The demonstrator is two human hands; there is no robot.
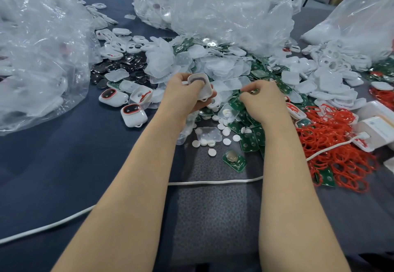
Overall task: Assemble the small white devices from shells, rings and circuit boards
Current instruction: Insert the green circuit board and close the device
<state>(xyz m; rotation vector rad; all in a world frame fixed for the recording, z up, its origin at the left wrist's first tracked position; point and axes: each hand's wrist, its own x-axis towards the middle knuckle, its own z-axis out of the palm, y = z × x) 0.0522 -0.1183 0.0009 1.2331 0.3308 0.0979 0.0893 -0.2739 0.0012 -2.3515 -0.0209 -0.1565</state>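
The white shell [200, 87] sits in the left hand [183, 99], tilted with its dark oval opening towards the camera; the thumb lies over its upper left corner and the other fingers [203, 104] curl beneath and round its right edge, clamped on it. The right hand [264, 103] is just beside the left-hand fingers and apart from the shell; its fingers [247, 94] are drawn together at the tips, pinching a small piece [253, 91] that is too small to identify. Directly under and nearer than the right-hand fingers lies the heap of green circuit boards [249, 141]; one board with a coin cell [234, 160] lies alone, nearer still. Beyond both sets of fingers is a mound of translucent covers [221, 67]; white discs [226, 141] are scattered below the gap between the hands. Outward of the right-hand fingers is a tangle of red rings [332, 144]; outward of the left-hand fingers two assembled devices [134, 115] rest on the worktop [64, 165], with a clear plastic bag [38, 58] further out. A white cable [213, 182] crosses under both forearms.
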